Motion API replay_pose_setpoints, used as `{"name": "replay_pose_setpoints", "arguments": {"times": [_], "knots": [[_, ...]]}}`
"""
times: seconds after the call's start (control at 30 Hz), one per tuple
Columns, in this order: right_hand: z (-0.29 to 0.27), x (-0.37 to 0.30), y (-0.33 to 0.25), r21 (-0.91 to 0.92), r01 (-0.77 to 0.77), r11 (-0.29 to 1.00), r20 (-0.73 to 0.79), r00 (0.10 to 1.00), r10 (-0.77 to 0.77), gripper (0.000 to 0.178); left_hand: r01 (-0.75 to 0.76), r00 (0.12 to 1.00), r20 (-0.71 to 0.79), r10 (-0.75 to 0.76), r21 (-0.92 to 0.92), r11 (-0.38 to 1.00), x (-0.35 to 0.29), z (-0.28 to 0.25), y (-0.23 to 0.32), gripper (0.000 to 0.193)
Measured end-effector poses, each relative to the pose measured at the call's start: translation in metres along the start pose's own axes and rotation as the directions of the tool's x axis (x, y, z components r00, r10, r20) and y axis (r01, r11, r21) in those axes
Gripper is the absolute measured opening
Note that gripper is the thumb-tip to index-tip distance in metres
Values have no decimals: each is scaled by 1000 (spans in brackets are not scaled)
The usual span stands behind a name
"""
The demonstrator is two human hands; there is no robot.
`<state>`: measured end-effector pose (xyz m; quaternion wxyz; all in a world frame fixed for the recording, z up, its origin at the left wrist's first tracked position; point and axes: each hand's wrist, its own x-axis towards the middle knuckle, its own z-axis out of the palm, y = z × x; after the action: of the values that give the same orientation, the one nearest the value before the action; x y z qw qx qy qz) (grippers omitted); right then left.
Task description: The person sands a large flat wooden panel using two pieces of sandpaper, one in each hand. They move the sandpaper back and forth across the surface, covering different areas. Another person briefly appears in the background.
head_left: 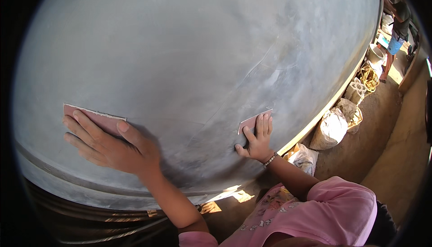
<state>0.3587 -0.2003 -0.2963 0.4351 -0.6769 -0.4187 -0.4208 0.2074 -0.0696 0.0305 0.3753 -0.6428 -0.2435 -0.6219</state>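
A broad, smooth grey surface [180, 62] with faint streaks, darker patches and thin curved lines fills most of the view. Against its lower left part, my left hand [119, 152] presses a reddish-brown piece of sandpaper [107, 123] with a pale, ragged upper edge. The fingers lie along the sheet and the thumb rests at its right end. Farther right, my right hand [257, 148], a beaded bracelet at the wrist, holds a smaller reddish-brown piece of sandpaper [249, 123] flat to the same surface. Its thumb is spread to the side. The faces of both sheets toward the surface are hidden.
A pale edge runs down the surface's right side. Beyond it stand white sacks [330, 127], a breeze block [355, 90], coiled yellow hose or rope [369, 78] and a bucket [376, 54]. Another person in blue shorts [395, 44] stands at the far right.
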Motion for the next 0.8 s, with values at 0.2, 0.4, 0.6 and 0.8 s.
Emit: {"name": "replay_pose_setpoints", "arguments": {"times": [0.2, 0.4, 0.6, 0.8], "knots": [[-16, -1, 24, 19, -155, 988, 64, 986, 153, 91, 2, 1000, -31, -2, -2, 1000, 0, 4, 2, 73], [-19, 3, 29, 63, -153, 986, 54, 987, 149, 91, -1, 999, -41, 2, 21, 1000, -2, 11, 0, 73], [-22, 3, 23, 113, -233, 966, 67, 972, 226, 86, -1, 999, -45, 2, 21, 1000, 1, 7, 6, 73], [-20, 1, 27, 80, -193, 978, 91, 978, 186, 87, 92, 996, 12, -92, -14, 996, -10, 6, 11, 72]]}}
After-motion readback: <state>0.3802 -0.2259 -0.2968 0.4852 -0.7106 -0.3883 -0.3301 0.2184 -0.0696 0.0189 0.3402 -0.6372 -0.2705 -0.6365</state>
